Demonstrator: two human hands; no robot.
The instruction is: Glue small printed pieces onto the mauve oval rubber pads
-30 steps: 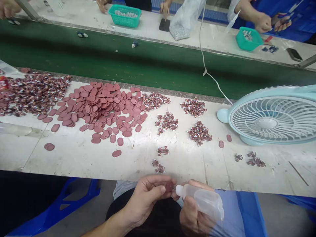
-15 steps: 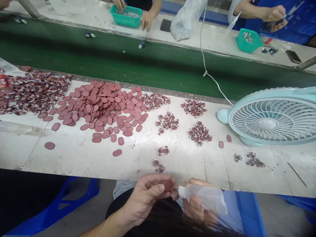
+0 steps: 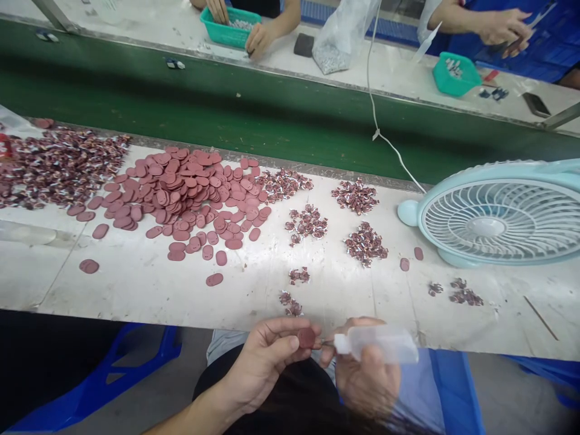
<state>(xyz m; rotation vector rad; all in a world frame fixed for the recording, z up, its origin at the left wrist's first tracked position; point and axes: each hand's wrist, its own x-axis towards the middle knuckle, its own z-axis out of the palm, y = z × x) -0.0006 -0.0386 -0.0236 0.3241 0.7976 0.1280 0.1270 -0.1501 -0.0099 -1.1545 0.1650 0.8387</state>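
Note:
Between the thumb and fingers of my left hand is a reddish-brown oval disc, held over my lap at the table's front edge. My right hand grips a translucent squeeze bottle, tilted almost level, its thin tip pointing left at the disc. Whether the tip touches the disc I cannot tell. Just beyond the hands lie small clusters of brown-and-white pieces. A large heap of matching oval discs covers the table to the left.
Piles of small brown pieces lie at the far left. A pale blue fan stands at the right. Beyond the green conveyor belt, co-workers' hands work near green baskets. A white cord crosses the belt.
The squeeze bottle has risen slightly and become more level in my right hand. My left hand keeps the disc nearly in place. Small items on the belt have shifted right.

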